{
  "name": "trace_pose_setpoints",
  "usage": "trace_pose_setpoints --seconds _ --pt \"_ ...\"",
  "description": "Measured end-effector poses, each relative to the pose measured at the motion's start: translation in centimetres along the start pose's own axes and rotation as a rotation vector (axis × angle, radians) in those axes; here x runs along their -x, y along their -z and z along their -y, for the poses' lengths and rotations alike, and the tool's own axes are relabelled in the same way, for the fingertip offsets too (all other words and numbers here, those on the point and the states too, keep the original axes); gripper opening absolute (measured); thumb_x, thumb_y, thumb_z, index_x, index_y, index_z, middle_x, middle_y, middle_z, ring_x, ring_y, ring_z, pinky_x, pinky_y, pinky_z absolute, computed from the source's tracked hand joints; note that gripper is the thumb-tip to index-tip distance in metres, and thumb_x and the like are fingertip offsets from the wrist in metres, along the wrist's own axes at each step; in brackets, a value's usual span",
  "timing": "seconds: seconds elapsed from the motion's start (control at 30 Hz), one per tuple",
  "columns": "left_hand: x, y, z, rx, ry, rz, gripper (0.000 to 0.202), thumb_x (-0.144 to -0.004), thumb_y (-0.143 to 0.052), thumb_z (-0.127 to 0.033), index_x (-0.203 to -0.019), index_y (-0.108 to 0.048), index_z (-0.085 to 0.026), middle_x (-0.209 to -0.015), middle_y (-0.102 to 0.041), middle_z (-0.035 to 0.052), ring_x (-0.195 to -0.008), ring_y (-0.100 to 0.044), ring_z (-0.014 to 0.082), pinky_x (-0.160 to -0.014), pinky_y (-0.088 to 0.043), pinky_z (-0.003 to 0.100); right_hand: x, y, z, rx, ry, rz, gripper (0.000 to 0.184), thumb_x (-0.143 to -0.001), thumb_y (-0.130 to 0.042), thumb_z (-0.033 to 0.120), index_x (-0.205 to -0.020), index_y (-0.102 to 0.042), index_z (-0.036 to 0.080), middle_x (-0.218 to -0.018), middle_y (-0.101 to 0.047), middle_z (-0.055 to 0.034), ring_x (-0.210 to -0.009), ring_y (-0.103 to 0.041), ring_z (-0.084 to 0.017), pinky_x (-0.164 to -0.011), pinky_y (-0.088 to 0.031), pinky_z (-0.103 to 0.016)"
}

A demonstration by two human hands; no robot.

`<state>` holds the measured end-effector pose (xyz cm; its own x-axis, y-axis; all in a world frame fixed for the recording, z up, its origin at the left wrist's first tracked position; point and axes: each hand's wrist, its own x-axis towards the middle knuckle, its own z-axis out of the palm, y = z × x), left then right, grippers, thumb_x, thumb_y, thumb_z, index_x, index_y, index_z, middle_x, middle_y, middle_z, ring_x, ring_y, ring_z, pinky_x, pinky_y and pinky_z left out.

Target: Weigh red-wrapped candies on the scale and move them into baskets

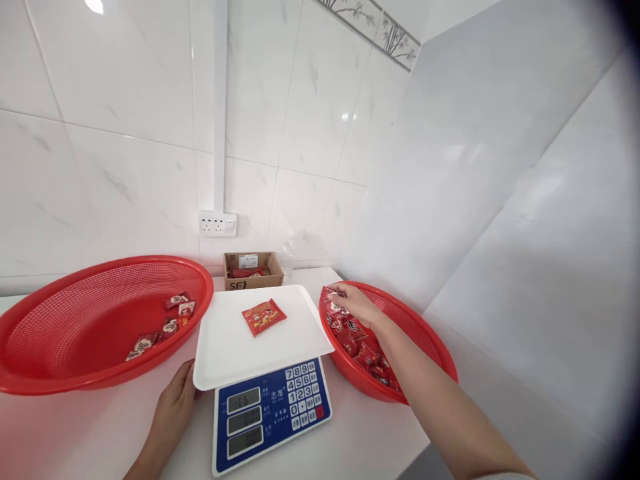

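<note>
A digital scale (273,419) with a blue keypad panel stands on the table, its white tray (220,353) carrying one flat red packet (265,317) with yellow print. My left hand (176,399) lies by the tray's left edge, fingers extended and partly hidden at the rim; it grips nothing that I can see. To the right, my right hand (354,303) reaches over the near side of a red basket (430,340). Its fingers close on a red packet (332,301) with white lettering. Several small red packets (367,353) lie below it in that basket.
At left is a large red mesh basket (90,293) with several small packets (170,327) along its right side. A small cardboard box (254,270) holding red packets sits behind the scale. A tiled wall with a socket (218,224) rises behind; another wall bounds the right.
</note>
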<state>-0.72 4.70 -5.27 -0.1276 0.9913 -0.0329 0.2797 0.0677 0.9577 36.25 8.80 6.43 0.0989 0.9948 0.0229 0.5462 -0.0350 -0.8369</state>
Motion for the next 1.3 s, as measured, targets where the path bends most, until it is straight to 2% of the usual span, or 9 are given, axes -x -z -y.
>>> trace_pose_setpoints --seconds 0.13,0.23,0.37,0.53,0.67,0.77,0.93,1.13,1.3 --pt "0.2 0.0 -0.2 -0.016 -0.008 0.004 0.05 -0.071 -0.041 -0.055 -0.1 -0.059 -0.02 -0.105 -0.067 0.0087 -0.092 -0.062 0.0276 -0.072 -0.053 0.034 0.8 -4.1 3.2 -0.028 0.005 0.252 0.037 -0.075 -0.064 0.035 -0.109 -0.059 0.023 -0.103 -0.064 -0.0055 -0.08 -0.063 -0.016 -0.054 -0.052 -0.023" --pt "0.4 0.1 -0.5 -0.012 0.002 0.007 0.052 -0.072 -0.039 -0.057 -0.102 -0.058 -0.019 -0.104 -0.067 0.009 -0.089 -0.062 0.0268 -0.071 -0.053 0.034 1.0 -6.1 4.0 0.005 -0.011 0.359 0.044 -0.069 -0.07 0.03 -0.111 -0.059 0.022 -0.111 -0.06 -0.0074 -0.073 -0.062 -0.014 -0.047 -0.051 -0.022" --pt "0.5 0.1 -0.4 0.005 0.021 0.008 0.055 -0.073 -0.039 -0.059 -0.104 -0.058 -0.018 -0.104 -0.066 0.0099 -0.088 -0.062 0.0269 -0.069 -0.053 0.035 0.5 -6.6 3.8 0.067 -0.027 0.351 0.049 -0.07 -0.07 0.026 -0.117 -0.055 0.02 -0.119 -0.055 -0.011 -0.066 -0.059 -0.01 -0.044 -0.049 -0.019" --pt "0.1 -0.1 0.5 0.032 -0.003 0.035 0.054 -0.074 -0.038 -0.059 -0.106 -0.057 -0.019 -0.106 -0.065 0.0098 -0.094 -0.061 0.027 -0.072 -0.053 0.034 1.0 -6.8 3.6 0.097 -0.02 0.392 0.038 -0.076 -0.063 0.022 -0.113 -0.057 0.018 -0.094 -0.064 -0.0059 -0.063 -0.058 -0.009 -0.045 -0.049 -0.018" --pt "0.2 -0.2 0.5 0.029 0.011 0.041 0.055 -0.074 -0.039 -0.058 -0.108 -0.056 -0.019 -0.108 -0.064 0.0101 -0.096 -0.06 0.0273 -0.073 -0.052 0.034 2.2 -8.1 4.1 0.08 0.017 0.438 0.034 -0.077 -0.062 0.023 -0.111 -0.059 0.022 -0.094 -0.063 -0.0033 -0.065 -0.06 -0.01 -0.047 -0.05 -0.019" --pt "0.3 -0.1 0.0 0.049 0.02 0.04 0.054 -0.074 -0.039 -0.058 -0.107 -0.056 -0.018 -0.108 -0.064 0.0102 -0.091 -0.061 0.0267 -0.072 -0.052 0.035 2.6 -8.6 4.7 0.092 0.089 0.398 0.032 -0.077 -0.061 0.022 -0.109 -0.059 0.021 -0.098 -0.062 -0.004 -0.069 -0.061 -0.012 -0.051 -0.052 -0.021" --pt "0.4 -0.1 -0.4 0.077 0.016 0.018 0.05 -0.072 -0.042 -0.056 -0.101 -0.057 -0.018 -0.101 -0.066 0.0096 -0.085 -0.061 0.0254 -0.071 -0.052 0.034 2.1 -8.0 4.8 0.18 0.14 0.331 0.028 -0.081 -0.055 0.025 -0.109 -0.058 0.023 -0.101 -0.062 -0.003 -0.078 -0.062 -0.013 -0.059 -0.053 -0.024" --pt "0.3 -0.2 -0.1 0.078 0.009 0.01 0.049 -0.071 -0.043 -0.055 -0.1 -0.058 -0.019 -0.102 -0.066 0.0093 -0.084 -0.061 0.0245 -0.07 -0.052 0.034 2.7 -7.4 3.7 0.513 0.135 0.149 0.032 -0.079 -0.056 0.024 -0.111 -0.059 0.022 -0.113 -0.059 -0.0069 -0.098 -0.058 -0.021 -0.084 -0.044 -0.034" --pt "0.4 -0.2 -0.3 0.074 0.007 0.004 0.048 -0.071 -0.043 -0.054 -0.099 -0.06 -0.019 -0.1 -0.067 0.0094 -0.085 -0.062 0.0257 -0.067 -0.053 0.034 3.7 -7.7 3.4 0.734 0.085 0.082 0.031 -0.084 -0.048 0.033 -0.11 -0.06 0.02 -0.109 -0.06 -0.0106 -0.094 -0.06 -0.026 -0.076 -0.042 -0.034"
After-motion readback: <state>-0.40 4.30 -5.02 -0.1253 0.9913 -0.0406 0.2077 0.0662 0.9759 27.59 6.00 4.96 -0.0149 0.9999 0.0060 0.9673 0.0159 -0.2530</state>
